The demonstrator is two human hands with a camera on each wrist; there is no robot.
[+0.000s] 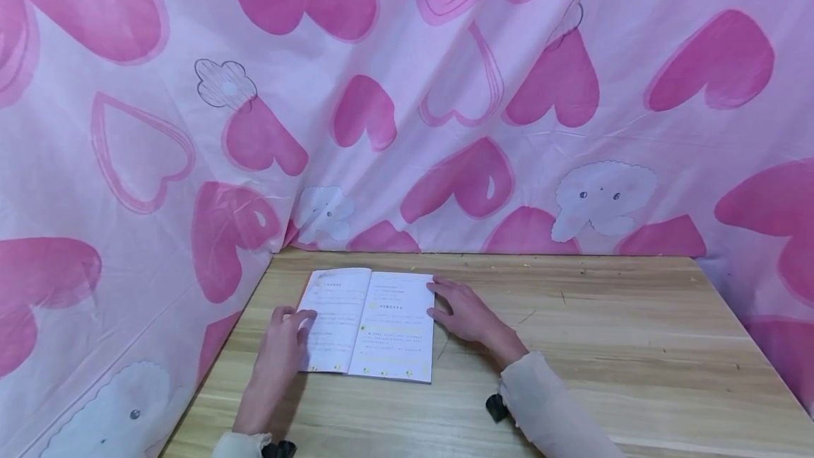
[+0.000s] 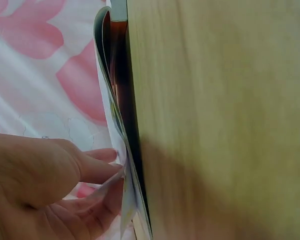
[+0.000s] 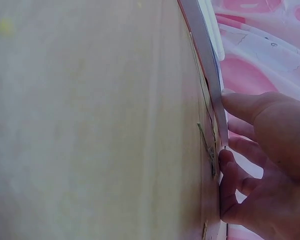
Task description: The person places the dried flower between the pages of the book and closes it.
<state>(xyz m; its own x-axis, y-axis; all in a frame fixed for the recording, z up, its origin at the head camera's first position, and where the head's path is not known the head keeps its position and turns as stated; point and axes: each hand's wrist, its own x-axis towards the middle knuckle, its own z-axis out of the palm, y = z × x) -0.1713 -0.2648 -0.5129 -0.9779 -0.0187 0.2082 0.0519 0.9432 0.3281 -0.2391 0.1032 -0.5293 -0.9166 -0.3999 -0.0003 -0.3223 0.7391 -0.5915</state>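
Note:
An open book (image 1: pixel 399 366) lies on the wooden table, with printed text and small yellow pictures on both pages. At its left edge, my left hand (image 1: pixel 278 345) has the thumb over the page and fingers beneath. The left wrist view shows a thin page (image 2: pixel 126 205) pinched between thumb and fingers, lifted from the sheets below. My right hand (image 1: pixel 469 315) rests at the book's right edge, fingers near the upper corner. Seen from the right wrist, the thumb (image 3: pixel 240 104) touches the right-hand page's edge while lower fingers bend down beside it at the table.
The wooden table (image 1: pixel 604 345) extends to the right of the book. A pink cloth (image 1: pixel 394 182) with hearts and white animal faces hangs behind the table and along both sides. Black straps show at both wrists, by the light sleeves (image 1: pixel 550 401).

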